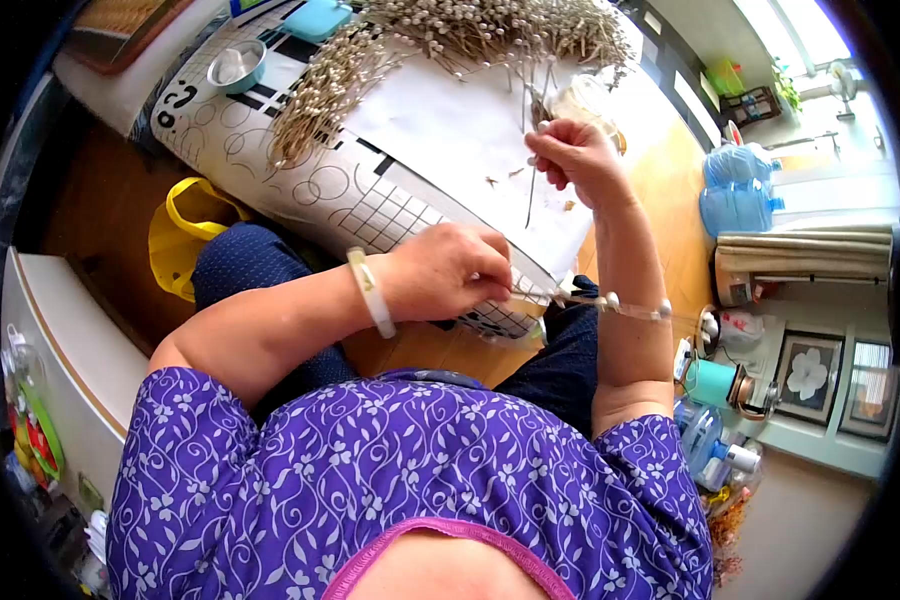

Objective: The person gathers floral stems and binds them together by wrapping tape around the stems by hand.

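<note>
My left hand [450, 272] is closed in a pinch on one end of a thin branch with pale buds [612, 300], which reaches right across my right forearm. Higher up, my right hand [580, 162] pinches a thin dark stem [529, 200] that hangs down over the white paper [440, 125]. Whitish buds show at its fingertips. A large heap of dried budded stems [490, 28] lies at the back of the table, and a smaller bunch [325, 100] lies to its left. Just beyond my right hand is a roundish, whitish object [588, 98], partly hidden.
A small light-blue bowl [238, 68] with white material inside and a blue case [317, 18] stand on the patterned tablecloth [240, 140]. A yellow bag [182, 240] is beside my leg. Large blue water bottles [738, 190] stand at the right.
</note>
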Demonstrator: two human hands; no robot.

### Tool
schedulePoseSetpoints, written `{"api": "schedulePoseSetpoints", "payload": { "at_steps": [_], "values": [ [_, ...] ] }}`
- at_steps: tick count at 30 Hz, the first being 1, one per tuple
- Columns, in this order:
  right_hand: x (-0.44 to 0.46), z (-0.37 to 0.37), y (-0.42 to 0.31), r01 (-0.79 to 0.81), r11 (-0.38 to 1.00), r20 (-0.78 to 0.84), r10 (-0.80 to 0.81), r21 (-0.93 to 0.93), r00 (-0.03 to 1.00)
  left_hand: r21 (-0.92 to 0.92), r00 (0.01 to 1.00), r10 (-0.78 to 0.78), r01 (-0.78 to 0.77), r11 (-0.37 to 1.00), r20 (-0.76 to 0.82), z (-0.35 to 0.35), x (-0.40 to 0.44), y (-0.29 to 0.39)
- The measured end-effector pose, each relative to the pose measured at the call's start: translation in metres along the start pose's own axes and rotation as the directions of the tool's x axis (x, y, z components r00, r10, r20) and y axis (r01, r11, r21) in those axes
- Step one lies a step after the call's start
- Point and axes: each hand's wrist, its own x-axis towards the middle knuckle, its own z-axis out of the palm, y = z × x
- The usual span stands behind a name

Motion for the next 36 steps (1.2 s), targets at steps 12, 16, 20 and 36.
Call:
{"api": "schedulePoseSetpoints", "payload": {
  "at_steps": [12,16,20,36],
  "values": [
    [-0.013,0.035,-0.031,0.166,0.969,0.027,-0.174,0.183,0.984,-0.455,0.955,-0.211,0.095,0.885,-0.21,-0.009,0.013,0.003],
    [-0.011,0.044,-0.028,0.168,0.941,0.044,-0.189,0.294,0.981,-0.224,0.955,-0.109,0.047,0.974,-0.276,-0.02,0.013,0.001],
    [-0.01,0.046,-0.03,0.178,0.919,-0.003,-0.189,0.352,0.982,-0.108,0.949,-0.086,0.055,0.993,-0.304,-0.026,0.012,0.003],
    [0.006,0.037,-0.018,0.212,0.714,0.268,-0.495,0.667,0.826,-0.469,0.96,-0.173,0.051,0.882,-0.22,-0.029,0.012,0.006]
  ]
}}
